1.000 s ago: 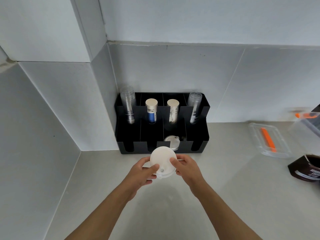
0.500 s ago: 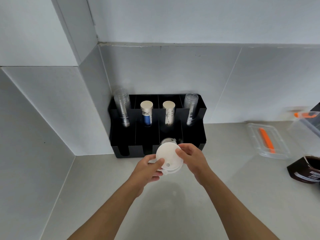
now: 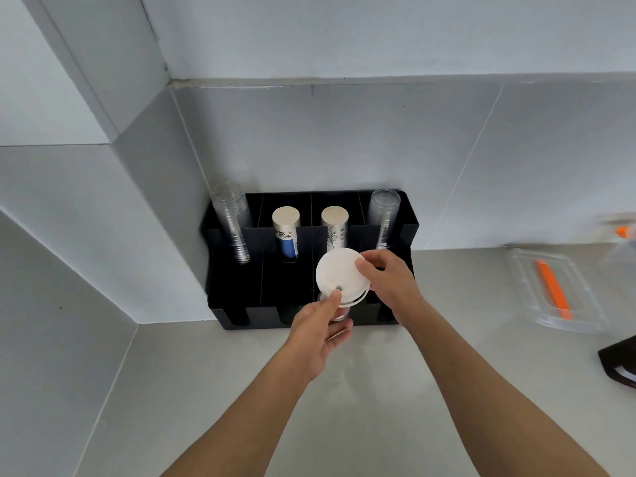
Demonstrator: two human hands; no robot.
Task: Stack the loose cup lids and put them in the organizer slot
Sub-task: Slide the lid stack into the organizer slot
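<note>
Two hands' fingers (image 3: 367, 266) pinching white lid stack (image 3: 340, 277) over black organizer (image 3: 237, 290) of cups (image 3: 231, 223).

No legible text anywhere. In the black organizer (image 3: 241, 304), the paper cup stack (image 3: 285, 235) second from its left end has a blue-and-silver printed band, and the stack (image 3: 334, 228) just right of it carries black line artwork, but neither resolves into letters. The dark container (image 3: 619, 366), well right of the organizer at the frame edge, shows a white label patch, too small to read.
</note>
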